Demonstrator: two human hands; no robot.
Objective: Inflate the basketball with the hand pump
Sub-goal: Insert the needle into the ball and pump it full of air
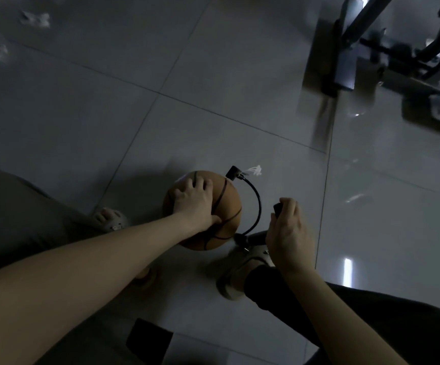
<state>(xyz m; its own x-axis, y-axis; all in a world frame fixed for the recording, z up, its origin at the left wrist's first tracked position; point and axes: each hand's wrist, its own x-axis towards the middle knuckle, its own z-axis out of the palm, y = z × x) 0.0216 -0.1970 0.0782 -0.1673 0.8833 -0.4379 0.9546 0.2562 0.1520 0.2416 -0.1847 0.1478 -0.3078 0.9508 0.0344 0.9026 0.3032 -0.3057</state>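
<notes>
View from above of a person crouched over a grey tiled floor (pixel 213 75) in dim light. An orange basketball (pixel 229 206) sits on the floor between the person's feet. The left hand (pixel 194 204) lies on top of the ball, fingers spread and pressing down to steady it, not curled round anything.

Just to the right of the ball, the right hand (pixel 288 230) is wrapped round the black pump handle (pixel 278 208). Below the handle the pump barrel (pixel 255 237) is partly seen, with a shoe (pixel 236 270) just under it; whether the shoe pins the pump cannot be told. A thin black hose (pixel 259 204) curves from the barrel's foot round the ball's right side to a black connector (pixel 232 173) at the ball's far edge. The valve itself is hidden.

This looks like the pumping step, with the hose seemingly attached. The next move probably calls for a straight push on the handle while the left hand keeps the ball from rolling and tugging the connector loose.

Well beyond the ball, to the upper right, stands a blurred metal frame (pixel 345 61).
</notes>
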